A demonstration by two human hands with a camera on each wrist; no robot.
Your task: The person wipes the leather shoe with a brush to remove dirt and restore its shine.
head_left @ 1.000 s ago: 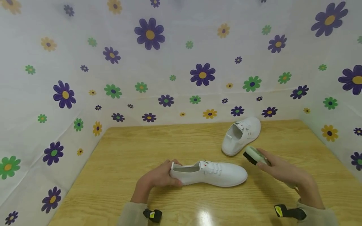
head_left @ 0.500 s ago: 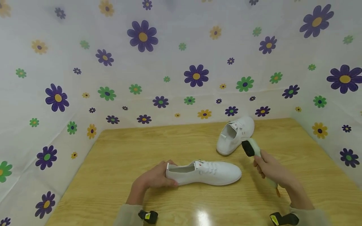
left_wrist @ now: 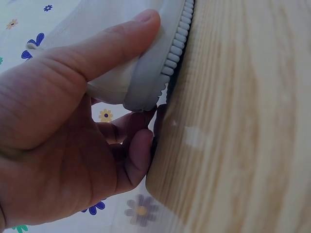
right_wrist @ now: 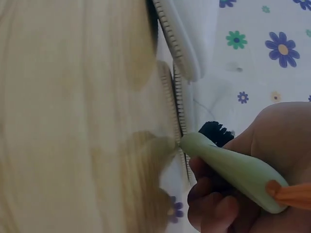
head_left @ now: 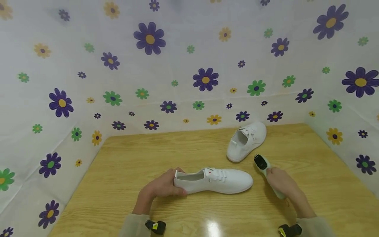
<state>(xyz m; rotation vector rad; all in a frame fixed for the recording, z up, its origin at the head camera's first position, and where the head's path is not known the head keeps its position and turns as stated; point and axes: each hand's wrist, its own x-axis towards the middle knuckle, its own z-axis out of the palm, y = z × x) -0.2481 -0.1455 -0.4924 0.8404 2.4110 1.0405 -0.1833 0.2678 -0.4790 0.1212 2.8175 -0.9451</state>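
Note:
My left hand grips the heel of a white lace-up shoe, its toe pointing right. In the left wrist view the thumb lies along the shoe's side above the ribbed sole, and the fingers curl behind the heel. My right hand holds a pale green shoe brush by its handle, to the right of the toe and apart from it. The brush's black bristles face up and to the left. An orange cord hangs from the handle end.
A second white shoe stands at the back right of the wooden table, near the wall. White cloth printed with flowers encloses the table at the back and both sides. Black cameras are strapped on both wrists.
The right hand has turned the brush from bristles down to bristles up and drawn it slightly nearer. The left hand keeps its hold on the shoe's heel. The head view has shifted a little.

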